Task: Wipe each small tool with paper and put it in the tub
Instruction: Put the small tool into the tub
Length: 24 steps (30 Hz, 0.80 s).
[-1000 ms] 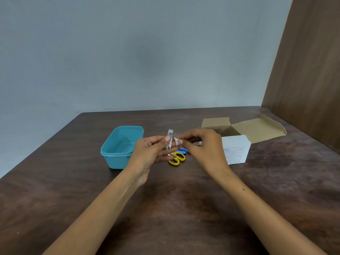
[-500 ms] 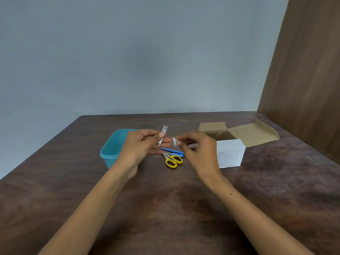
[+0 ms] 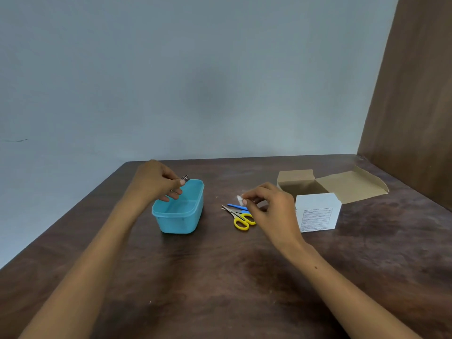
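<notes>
Left hand: the left hand (image 3: 154, 182) hangs over the far left part of the tub, fingers curled, pinching the nail clipper (image 3: 185, 178) between thumb and fingertips.
Nail clipper: small and metal, held above the tub's far rim, touching nothing but the fingers; only its end shows.
Tub: the turquoise tub (image 3: 179, 222) stands open on the tabletop (image 3: 220, 277), towards the far left corner; nothing can be seen inside it.
Right hand: the right hand (image 3: 271, 204) hovers right of the tub, thumb and forefinger pinching a small white scrap of paper (image 3: 239, 199).
Scissors: yellow-handled scissors (image 3: 238, 217) lie on the tabletop under that hand, blades pointing left.
Blue tool: a slim blue tool (image 3: 236, 206) lies just behind the scissors.
Box: an open cardboard box (image 3: 318, 211) sits towards the far right corner, flaps spread.
</notes>
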Each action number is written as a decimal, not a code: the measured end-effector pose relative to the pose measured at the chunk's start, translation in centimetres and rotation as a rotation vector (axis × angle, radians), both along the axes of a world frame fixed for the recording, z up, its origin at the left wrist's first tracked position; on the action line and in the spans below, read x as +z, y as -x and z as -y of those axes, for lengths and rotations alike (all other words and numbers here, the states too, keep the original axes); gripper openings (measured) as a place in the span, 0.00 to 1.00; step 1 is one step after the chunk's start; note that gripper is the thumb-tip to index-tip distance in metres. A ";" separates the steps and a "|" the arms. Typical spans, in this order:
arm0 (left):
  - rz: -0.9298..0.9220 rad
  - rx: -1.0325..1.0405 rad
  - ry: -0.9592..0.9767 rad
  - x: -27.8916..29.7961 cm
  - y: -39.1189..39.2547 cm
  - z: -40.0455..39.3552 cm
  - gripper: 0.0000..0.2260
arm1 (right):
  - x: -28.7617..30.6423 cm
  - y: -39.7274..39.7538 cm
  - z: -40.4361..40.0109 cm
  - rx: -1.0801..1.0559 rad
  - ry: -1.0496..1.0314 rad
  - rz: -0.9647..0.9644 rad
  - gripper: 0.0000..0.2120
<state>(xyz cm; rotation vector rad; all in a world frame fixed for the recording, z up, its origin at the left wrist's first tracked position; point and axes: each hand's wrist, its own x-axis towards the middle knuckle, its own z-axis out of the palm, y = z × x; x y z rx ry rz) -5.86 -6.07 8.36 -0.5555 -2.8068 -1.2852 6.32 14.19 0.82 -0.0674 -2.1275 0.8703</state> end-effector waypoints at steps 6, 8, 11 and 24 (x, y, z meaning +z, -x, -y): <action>-0.166 0.022 0.254 -2.4 0.7 -1.4 0.08 | 0.0 0.0 -0.2 -0.002 -0.005 0.010 0.04; -0.211 0.025 0.325 -2.8 0.6 -1.8 0.10 | 0.0 -0.1 -0.2 -0.005 -0.005 0.010 0.04; -0.261 0.043 0.393 -3.3 0.3 -2.4 0.11 | 0.1 -0.1 -0.2 -0.006 -0.006 0.014 0.04; -0.612 0.067 0.267 -3.0 -2.5 -5.7 0.13 | 0.1 0.0 -0.5 -0.029 0.018 0.027 0.03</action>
